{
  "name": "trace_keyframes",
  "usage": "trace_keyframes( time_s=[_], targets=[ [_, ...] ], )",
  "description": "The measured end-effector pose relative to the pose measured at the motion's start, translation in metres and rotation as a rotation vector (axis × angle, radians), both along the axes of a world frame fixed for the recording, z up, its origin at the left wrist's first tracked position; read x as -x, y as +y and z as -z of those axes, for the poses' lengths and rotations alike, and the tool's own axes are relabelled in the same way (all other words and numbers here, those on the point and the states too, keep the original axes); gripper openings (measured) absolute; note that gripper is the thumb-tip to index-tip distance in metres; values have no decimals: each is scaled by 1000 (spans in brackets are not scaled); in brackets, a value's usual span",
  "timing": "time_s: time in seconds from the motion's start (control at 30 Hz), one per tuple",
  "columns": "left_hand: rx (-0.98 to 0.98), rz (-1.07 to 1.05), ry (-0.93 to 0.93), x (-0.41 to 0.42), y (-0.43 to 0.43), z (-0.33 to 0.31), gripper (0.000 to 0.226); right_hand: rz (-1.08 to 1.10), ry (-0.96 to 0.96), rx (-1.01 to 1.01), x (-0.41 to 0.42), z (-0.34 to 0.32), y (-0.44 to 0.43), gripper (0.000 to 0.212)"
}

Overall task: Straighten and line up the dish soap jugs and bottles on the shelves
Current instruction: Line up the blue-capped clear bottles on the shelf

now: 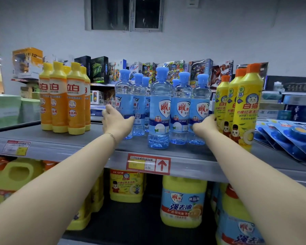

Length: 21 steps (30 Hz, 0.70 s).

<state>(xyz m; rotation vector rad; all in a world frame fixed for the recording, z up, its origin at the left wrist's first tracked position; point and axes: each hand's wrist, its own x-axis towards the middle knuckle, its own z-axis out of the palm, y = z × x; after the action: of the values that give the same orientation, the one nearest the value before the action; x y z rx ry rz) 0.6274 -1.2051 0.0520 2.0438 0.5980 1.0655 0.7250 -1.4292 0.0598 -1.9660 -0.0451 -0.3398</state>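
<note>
I have both arms stretched to the top shelf (pixel 193 167), one hand on each flank of the clear blue bottles (pixel 160 110). They stand mid-shelf, between the orange bottles (pixel 64 98) on the left and the yellow bottles (pixel 244 106) on the right, upright but ragged: one sits forward of the rest, near the shelf lip, and others trail back in uneven rows. My left hand (pixel 116 121) is open, palm laid flat against the side of the leftmost bottle (pixel 125 101), fingers reaching round behind it, pressing and not clasping. My right hand (pixel 206 124) lies at the right edge of the group, beside the yellow bottles; its fingers pass out of sight behind the end bottle, so I cannot tell if it holds anything or only leans there. As I judge it, the step is to squeeze the cluster in from both sides and square it up. To do that well I would keep both palms low on the bodies, near the waist of the labels, since these tall, narrow bottles will likely tip if pushed high. I would press evenly, so that neither side skates into its neighbours, then ease the forward bottle back into the front row, labels facing out. The jugs (pixel 183 200) on the lower shelf look turned and unevenly spaced, so they remain to be done.
</note>
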Motion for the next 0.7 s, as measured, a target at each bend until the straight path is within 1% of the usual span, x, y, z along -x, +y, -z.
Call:
trace_keyframes(
  time_s=[0.03,0.07,0.1,0.2,0.27,0.3,0.37,0.47,0.53,0.6,0.7],
  targets=[
    [62,52,34,-4,3,1,73,-45,55,-46,-2,-1,1,59],
    [112,103,64,-7,5,1,73,-56,75,-42,-5,0,2,55],
    [141,139,90,-10,6,2,70,-39,67,-13,-6,0,3,55],
    [130,114,114,-10,7,1,58,52,7,214,-3,0,1,69],
    [105,80,133,-10,10,2,52,83,-24,332,5,-1,-5,69],
    [84,81,157,-10,12,2,50,75,-33,355,10,0,-9,67],
    [37,93,189,-10,16,2,47,34,-58,363,19,2,-17,66],
    [31,135,169,-6,19,3,45,-56,-129,351,34,5,-25,72],
    [27,176,153,-3,18,4,46,-101,-160,346,47,6,-22,68],
    [11,209,140,0,14,5,47,-115,-183,358,55,7,-14,67],
    [1,261,118,2,5,4,47,-108,-226,386,63,10,-1,72]
  ],
)
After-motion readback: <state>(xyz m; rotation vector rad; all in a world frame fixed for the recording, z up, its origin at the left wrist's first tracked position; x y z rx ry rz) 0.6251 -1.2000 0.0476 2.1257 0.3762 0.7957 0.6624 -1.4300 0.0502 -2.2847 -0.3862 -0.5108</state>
